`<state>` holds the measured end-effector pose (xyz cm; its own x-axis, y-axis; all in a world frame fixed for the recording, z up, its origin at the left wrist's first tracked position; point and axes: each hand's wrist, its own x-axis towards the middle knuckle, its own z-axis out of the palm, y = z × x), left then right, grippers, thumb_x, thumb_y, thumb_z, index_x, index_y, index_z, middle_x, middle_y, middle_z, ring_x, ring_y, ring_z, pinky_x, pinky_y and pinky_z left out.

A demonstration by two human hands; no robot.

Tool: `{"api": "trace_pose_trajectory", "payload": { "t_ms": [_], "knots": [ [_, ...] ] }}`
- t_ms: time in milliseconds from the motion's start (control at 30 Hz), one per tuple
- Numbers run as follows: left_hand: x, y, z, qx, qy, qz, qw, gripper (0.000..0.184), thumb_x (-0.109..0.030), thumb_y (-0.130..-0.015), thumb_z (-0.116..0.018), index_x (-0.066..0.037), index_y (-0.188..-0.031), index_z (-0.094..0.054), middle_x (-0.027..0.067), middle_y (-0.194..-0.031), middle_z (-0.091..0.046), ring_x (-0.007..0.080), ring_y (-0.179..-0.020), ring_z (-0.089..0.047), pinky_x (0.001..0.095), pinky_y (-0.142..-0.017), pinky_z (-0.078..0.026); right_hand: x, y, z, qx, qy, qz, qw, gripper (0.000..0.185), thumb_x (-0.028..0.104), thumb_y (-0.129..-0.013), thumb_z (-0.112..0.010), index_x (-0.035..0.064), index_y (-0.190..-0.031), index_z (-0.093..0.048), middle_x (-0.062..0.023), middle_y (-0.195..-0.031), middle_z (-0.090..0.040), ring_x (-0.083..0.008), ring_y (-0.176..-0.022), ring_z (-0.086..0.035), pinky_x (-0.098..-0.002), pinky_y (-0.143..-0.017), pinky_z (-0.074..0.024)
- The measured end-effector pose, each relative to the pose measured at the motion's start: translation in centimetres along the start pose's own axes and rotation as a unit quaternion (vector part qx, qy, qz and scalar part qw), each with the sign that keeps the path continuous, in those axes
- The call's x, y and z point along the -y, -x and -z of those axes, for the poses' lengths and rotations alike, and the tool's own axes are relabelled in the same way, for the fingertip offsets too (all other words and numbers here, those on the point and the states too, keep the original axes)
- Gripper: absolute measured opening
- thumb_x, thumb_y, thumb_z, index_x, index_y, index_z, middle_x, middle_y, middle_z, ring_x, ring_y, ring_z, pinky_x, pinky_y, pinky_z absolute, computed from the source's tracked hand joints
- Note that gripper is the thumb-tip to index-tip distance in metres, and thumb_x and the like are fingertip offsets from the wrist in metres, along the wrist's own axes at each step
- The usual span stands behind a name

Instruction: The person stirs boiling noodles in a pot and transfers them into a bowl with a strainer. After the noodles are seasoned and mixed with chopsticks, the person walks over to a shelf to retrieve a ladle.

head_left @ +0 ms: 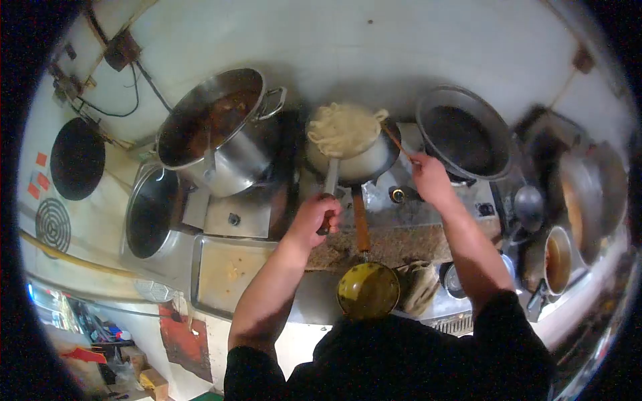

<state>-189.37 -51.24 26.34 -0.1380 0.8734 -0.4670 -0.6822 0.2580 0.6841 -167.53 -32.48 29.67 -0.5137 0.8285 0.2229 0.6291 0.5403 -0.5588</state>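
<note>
My left hand is closed round the dark grip of a strainer with a metal handle. Pale, thick noodles are heaped in its basket, which sits over a pot of cloudy, whitish liquid. In my right hand are thin wooden chopsticks, their tips beside the right edge of the noodles. I cannot make out whether the tips touch them. A wooden handle runs from the pot toward me, between my forearms.
A tall stockpot of dark reddish-brown liquid stands left; a wide dark pan is at right. Nearer me are a metal tray, a yellow bowl-shaped vessel and a crumpled cloth. A ladle and saucepan stand far right.
</note>
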Motion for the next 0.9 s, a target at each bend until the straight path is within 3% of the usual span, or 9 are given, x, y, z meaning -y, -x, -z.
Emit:
{"api": "trace_pose_trajectory", "payload": {
  "t_ms": [100,167,300,400,633,733,800,900],
  "knots": [
    [0.6,1.1,0.4,0.013,0.008,-0.013,1.000,0.009,-0.007,-0.078,-0.058,-0.006,-0.074,-0.050,0.0038,-0.062,-0.048,0.0140,-0.047,-0.048,0.0297,-0.040,-0.037,1.8,-0.1,2.3,0.027,0.015,0.059,0.998,0.023,0.010,-0.082,-0.053,0.0014,-0.100,-0.063,-0.0244,-0.090,-0.063,-0.0420,-0.091,-0.059,-0.0456,-0.079,-0.0474],
    [1.1,1.9,0.6,0.006,-0.009,-0.020,1.000,0.009,-0.007,-0.078,-0.058,-0.005,-0.075,-0.050,0.0041,-0.062,-0.049,0.0141,-0.047,-0.048,0.0297,-0.039,-0.037,2.5,0.2,3.9,0.070,0.149,0.081,0.983,0.021,0.011,-0.082,-0.051,0.0065,-0.098,-0.065,-0.0202,-0.085,-0.065,-0.0391,-0.081,-0.063,-0.0490,-0.074,-0.0499],
    [1.9,4.3,0.6,0.025,0.006,-0.014,1.000,0.008,-0.006,-0.079,-0.058,-0.005,-0.077,-0.050,0.0049,-0.064,-0.051,0.0139,-0.046,-0.048,0.0292,-0.038,-0.037,3.5,2.2,7.6,0.016,0.233,0.116,0.965,0.016,0.014,-0.082,-0.056,0.0125,-0.093,-0.067,-0.0147,-0.083,-0.066,-0.0349,-0.078,-0.063,-0.0458,-0.068,-0.0492],
    [1.6,7.1,-0.5,0.029,0.007,0.003,1.000,0.009,-0.006,-0.079,-0.059,-0.005,-0.080,-0.051,0.0049,-0.063,-0.051,0.0135,-0.047,-0.049,0.0283,-0.038,-0.037,5.1,3.5,9.9,0.036,0.254,0.134,0.957,0.015,0.015,-0.082,-0.056,0.0130,-0.092,-0.067,-0.0134,-0.080,-0.066,-0.0342,-0.075,-0.063,-0.0458,-0.067,-0.0494],
    [2.1,13.8,-1.4,0.071,-0.056,0.044,0.995,0.013,-0.006,-0.079,-0.060,-0.004,-0.088,-0.052,0.0043,-0.064,-0.051,0.0133,-0.045,-0.047,0.0286,-0.038,-0.035,8.2,8.9,10.7,0.041,0.327,0.097,0.939,0.013,0.016,-0.081,-0.059,0.0133,-0.090,-0.068,-0.0127,-0.082,-0.066,-0.0335,-0.073,-0.063,-0.0439,-0.066,-0.0502],
    [2.6,16.9,-1.4,0.062,-0.094,0.072,0.991,0.016,-0.006,-0.078,-0.061,-0.004,-0.091,-0.052,0.0047,-0.064,-0.051,0.0132,-0.044,-0.047,0.0287,-0.038,-0.035,7.7,13.3,8.4,-0.032,0.249,0.093,0.963,0.013,0.017,-0.081,-0.060,0.0131,-0.090,-0.068,-0.0127,-0.082,-0.066,-0.0337,-0.072,-0.063,-0.0432,-0.063,-0.0501],
    [3.1,18.7,-0.9,0.060,-0.109,0.118,0.985,0.020,-0.005,-0.077,-0.061,-0.004,-0.094,-0.050,0.0046,-0.064,-0.050,0.0132,-0.044,-0.048,0.0288,-0.038,-0.035,6.9,17.4,7.1,-0.084,0.159,0.041,0.983,0.017,0.025,-0.085,-0.058,0.0142,-0.094,-0.068,-0.0130,-0.080,-0.066,-0.0323,-0.072,-0.065,-0.0428,-0.062,-0.0522],
    [4.1,21.4,0.1,0.108,-0.152,0.165,0.969,0.024,-0.005,-0.077,-0.061,-0.005,-0.098,-0.049,0.0044,-0.065,-0.050,0.0129,-0.044,-0.048,0.0290,-0.038,-0.036,7.0,25.5,6.2,-0.129,0.048,-0.077,0.987,0.017,0.023,-0.084,-0.061,0.0129,-0.096,-0.069,-0.0131,-0.079,-0.066,-0.0298,-0.069,-0.063,-0.0391,-0.061,-0.0507]
  ]
}}
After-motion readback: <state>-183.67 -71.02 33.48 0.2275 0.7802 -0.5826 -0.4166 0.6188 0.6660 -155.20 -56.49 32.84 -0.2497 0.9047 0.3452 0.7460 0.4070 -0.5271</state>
